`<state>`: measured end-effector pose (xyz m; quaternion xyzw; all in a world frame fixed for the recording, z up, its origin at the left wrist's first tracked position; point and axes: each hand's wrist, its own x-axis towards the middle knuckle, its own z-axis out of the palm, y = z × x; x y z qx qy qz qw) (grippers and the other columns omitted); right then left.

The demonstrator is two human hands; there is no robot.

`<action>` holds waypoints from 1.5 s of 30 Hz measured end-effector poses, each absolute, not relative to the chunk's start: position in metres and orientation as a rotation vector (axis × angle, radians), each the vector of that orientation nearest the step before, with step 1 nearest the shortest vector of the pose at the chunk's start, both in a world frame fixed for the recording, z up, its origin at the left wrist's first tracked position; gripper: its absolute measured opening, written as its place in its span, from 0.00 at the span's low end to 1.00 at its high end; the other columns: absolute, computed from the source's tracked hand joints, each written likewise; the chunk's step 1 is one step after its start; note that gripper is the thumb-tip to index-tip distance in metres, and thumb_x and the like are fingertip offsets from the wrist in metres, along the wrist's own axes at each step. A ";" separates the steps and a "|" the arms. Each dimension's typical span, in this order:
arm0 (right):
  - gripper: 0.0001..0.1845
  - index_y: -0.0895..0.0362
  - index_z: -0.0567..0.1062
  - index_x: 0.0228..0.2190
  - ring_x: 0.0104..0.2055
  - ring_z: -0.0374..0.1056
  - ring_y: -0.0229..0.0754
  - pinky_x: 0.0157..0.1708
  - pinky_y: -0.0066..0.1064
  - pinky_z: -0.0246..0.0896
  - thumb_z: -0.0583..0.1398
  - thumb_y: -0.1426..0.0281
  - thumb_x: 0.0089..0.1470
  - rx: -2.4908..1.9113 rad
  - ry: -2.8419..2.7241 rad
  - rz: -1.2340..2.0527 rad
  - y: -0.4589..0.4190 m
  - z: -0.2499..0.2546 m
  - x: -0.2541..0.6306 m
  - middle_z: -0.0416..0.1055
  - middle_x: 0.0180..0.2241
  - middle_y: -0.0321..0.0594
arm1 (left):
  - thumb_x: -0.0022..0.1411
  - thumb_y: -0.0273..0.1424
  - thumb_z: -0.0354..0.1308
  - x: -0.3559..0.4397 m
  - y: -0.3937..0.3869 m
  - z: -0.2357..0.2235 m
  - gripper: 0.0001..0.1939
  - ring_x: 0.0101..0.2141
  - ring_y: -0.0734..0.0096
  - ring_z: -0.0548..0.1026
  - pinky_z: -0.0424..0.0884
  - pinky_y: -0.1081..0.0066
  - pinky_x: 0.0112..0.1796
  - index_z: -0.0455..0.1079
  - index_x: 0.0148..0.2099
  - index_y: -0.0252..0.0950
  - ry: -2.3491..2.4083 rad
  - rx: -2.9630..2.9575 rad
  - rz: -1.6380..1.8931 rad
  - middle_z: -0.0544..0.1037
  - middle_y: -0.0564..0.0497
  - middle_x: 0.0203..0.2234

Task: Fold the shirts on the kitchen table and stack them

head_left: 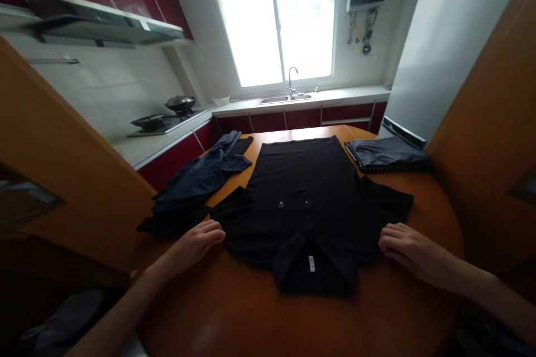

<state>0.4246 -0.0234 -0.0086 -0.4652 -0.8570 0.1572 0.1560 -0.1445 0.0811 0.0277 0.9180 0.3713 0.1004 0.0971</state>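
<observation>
A black polo shirt [310,178] lies spread front side up, its collar toward me and its hem toward the window. A small white emblem shows on the chest and a white label inside the collar. My left hand [205,235] is closed at the edge of the sleeve on the left, fingers curled onto the cloth. On the other side, my right hand [404,245] grips the edge by the right sleeve, fingers bent over the fabric. Both sets of fingertips are partly hidden, but the shirt's cloth meets each hand.
The shirt rests on a round orange-brown wooden table [234,307]. Dark blue and black garments [201,178] lie loosely at its left. A folded dark grey garment pile [387,153] sits at the right, near the fridge [444,39]. Beyond are a sink [285,99] and a stove [167,122].
</observation>
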 end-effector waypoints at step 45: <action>0.40 0.71 0.48 0.70 0.75 0.33 0.53 0.71 0.47 0.28 0.42 0.54 0.70 -2.212 -1.971 0.232 0.430 -0.035 0.385 0.38 0.74 0.57 | 0.73 0.53 0.33 0.087 0.468 -0.025 0.37 0.72 0.48 0.43 0.41 0.42 0.67 0.47 0.76 0.42 1.822 2.422 0.099 0.44 0.47 0.74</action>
